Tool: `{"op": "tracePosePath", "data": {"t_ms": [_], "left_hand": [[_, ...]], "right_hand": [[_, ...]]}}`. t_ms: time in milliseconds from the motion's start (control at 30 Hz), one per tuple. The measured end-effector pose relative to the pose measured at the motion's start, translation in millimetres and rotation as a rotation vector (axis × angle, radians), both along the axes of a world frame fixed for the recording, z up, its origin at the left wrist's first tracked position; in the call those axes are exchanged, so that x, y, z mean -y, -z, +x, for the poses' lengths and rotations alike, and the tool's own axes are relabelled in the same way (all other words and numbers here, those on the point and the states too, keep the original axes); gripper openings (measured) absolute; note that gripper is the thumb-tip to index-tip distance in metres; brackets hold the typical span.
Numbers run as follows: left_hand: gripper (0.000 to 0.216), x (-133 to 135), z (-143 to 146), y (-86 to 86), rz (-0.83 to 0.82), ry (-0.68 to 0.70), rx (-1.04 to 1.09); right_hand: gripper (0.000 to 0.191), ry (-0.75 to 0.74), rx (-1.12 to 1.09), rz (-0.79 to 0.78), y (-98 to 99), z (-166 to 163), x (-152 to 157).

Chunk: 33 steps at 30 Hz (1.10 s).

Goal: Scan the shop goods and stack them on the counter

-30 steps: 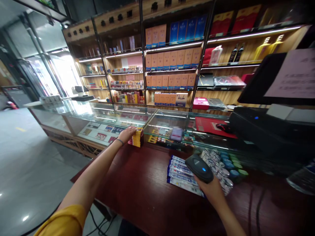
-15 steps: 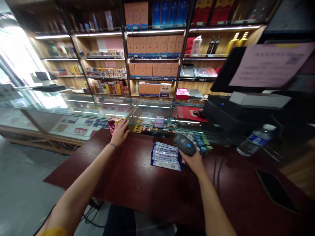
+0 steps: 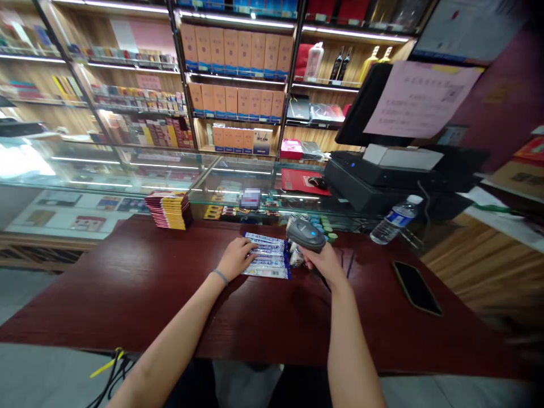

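Note:
My right hand [image 3: 327, 263] grips a dark grey barcode scanner [image 3: 305, 233] with a small blue light, its head held over the table near the packets. Several white and blue long flat packets [image 3: 270, 263] lie overlapped in a row on the table, left of the scanner. On their left edge rests my left hand [image 3: 236, 259], fingers stretched out over the wrappers and not closed round any. Beyond the scanner stand several small cylinders [image 3: 326, 226] with blue, green and whitish tops, partly hidden by it.
A stack of red and yellow packs [image 3: 169, 209] stands at the table's far left edge, by the glass counter [image 3: 199, 178]. To the right are a water bottle [image 3: 395, 221], a phone [image 3: 417, 287] and a monitor [image 3: 365, 107] bearing a pink sheet. Stocked shelves line the back wall.
My left hand has left the red and yellow stack and come right and nearer, onto the flat packets. My right hand still holds the scanner. The view has turned right and down.

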<state>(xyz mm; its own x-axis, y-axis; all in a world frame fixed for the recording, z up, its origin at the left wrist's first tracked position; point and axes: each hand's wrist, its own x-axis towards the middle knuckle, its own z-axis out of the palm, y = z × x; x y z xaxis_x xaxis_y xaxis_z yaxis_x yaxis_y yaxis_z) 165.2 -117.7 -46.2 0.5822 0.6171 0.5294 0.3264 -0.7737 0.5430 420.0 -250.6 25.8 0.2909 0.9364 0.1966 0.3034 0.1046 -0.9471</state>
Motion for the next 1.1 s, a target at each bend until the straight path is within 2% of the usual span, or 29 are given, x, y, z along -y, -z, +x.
{"op": "tracePosePath", "data": {"t_ms": [200,400,500,600,667,733,833,900,1000,1100], "left_hand": [[0.030,-2,-2,7.3,0.061,-0.040,-0.168],[0.026,1,-2,2.6,-0.015,-0.004,-0.089],[0.025,2,-5,-4.7,-0.172,-0.026,0.145],[0.027,0,-7,-10.5,-0.513,-0.086,0.579],[0.031,-4,-8,-11.9,-0.763,-0.085,0.879],[0.033,-8,-10,-11.8,-0.931,-0.063,1.090],[0.032,-16,-16,-10.6,-1.023,-0.055,1.265],[0.031,-19,-20,-9.6,-1.038,-0.052,1.330],[0.032,-21,-22,-7.6,-1.036,-0.048,1.360],[0.034,-21,-21,-5.3,-1.002,-0.073,1.310]], "right_hand": [[0.035,-0.014,0.023,-0.003,-1.3,-4,-1],[0.037,0.041,-0.016,0.004,-5.5,-11,1],[0.033,0.047,-0.032,0.015,-9.0,-15,2],[0.034,0.056,-0.042,0.045,-10.0,-23,-1],[0.038,0.076,-0.049,0.069,-7.7,-32,-4],[0.038,0.076,-0.043,0.069,-3.3,-42,-9],[0.030,0.035,-0.002,0.032,4.4,-58,-14],[0.036,-0.003,0.029,0.041,8.7,-67,-16],[0.049,-0.058,0.057,0.110,13.1,-79,-18],[0.051,-0.124,0.092,0.096,17.2,-84,-19]]}}
